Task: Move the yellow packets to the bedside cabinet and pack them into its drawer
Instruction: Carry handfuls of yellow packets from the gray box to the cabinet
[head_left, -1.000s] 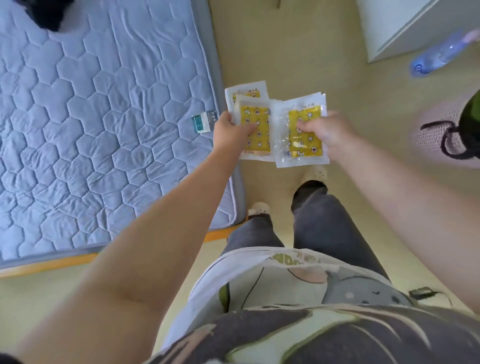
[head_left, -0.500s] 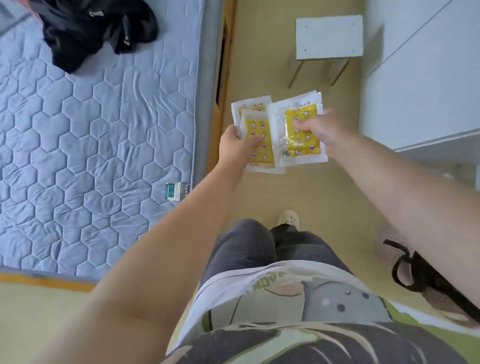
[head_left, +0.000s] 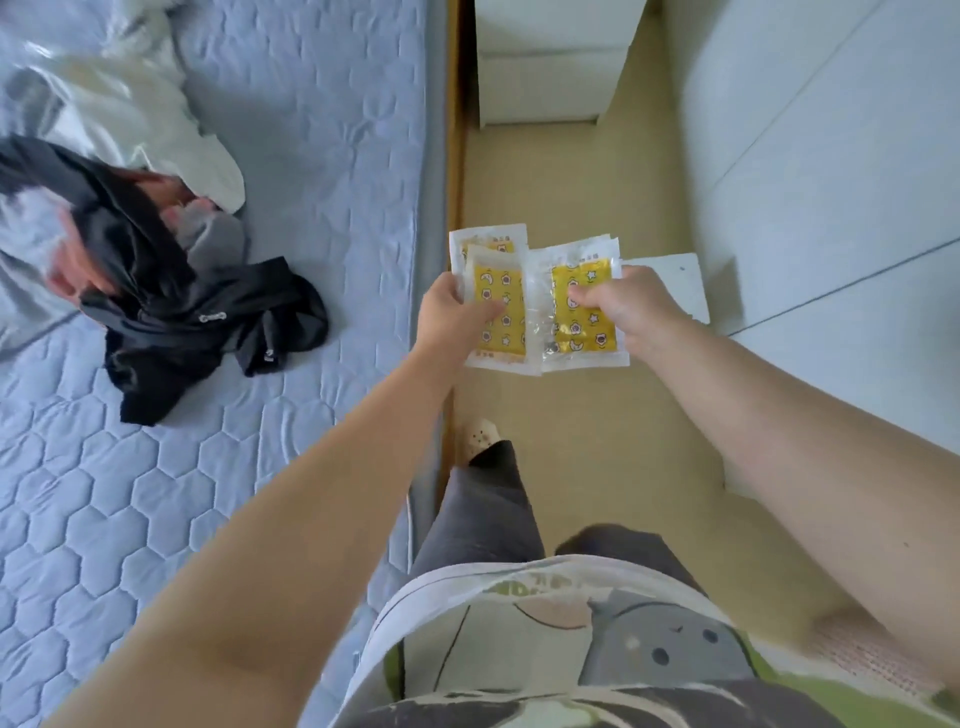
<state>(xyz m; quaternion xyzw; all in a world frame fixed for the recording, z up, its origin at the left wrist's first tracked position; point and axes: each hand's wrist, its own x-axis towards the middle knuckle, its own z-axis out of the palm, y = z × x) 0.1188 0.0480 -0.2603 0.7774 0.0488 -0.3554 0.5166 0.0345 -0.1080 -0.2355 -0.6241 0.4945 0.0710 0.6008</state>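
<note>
Left hand (head_left: 451, 318) gripped a stack of yellow packets (head_left: 500, 312), thumb across the front one and fingers curled behind. Right hand (head_left: 635, 306) pinched a second yellow bundle (head_left: 583, 318), whose edge overlapped the stack. Both were held in the air above the floor (head_left: 571, 182), beside the quilted mattress (head_left: 260, 493). The white bedside cabinet (head_left: 545, 73) stood ahead, well apart, with its drawers closed. A black garment (head_left: 208, 322) lay on the mattress.

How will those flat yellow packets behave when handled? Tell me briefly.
Likely light: the left hand and right hand each pinch several flat yellow star-printed plastic packets. Probably floppy: the clear film looks crinkled. Possibly slippery: glossy wrappers, fanned, may slide apart.
</note>
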